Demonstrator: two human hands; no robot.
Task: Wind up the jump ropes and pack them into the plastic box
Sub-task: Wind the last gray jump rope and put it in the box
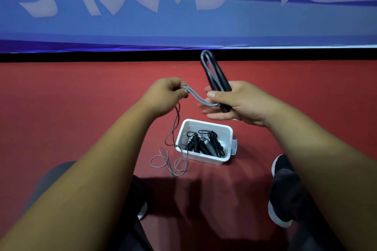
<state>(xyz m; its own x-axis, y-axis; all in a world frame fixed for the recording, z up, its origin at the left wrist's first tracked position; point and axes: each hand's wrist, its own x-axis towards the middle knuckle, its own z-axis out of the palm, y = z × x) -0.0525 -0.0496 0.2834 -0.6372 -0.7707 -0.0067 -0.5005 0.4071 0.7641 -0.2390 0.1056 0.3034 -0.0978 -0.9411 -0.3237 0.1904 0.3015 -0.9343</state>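
Head | right hand (pixel 238 102) grips jump rope handles (pixel 212 73) | upright, leaning left

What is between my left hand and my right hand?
In the head view, two grey strands of jump rope stretch from the left hand to the right hand, which grips the black handles.

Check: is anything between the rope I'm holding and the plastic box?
Nothing covers the plastic box; it sits open below the left hand and the right hand gripping the handles. Wound ropes already take up part of it, and the loose cord hangs past its left corner onto the floor.
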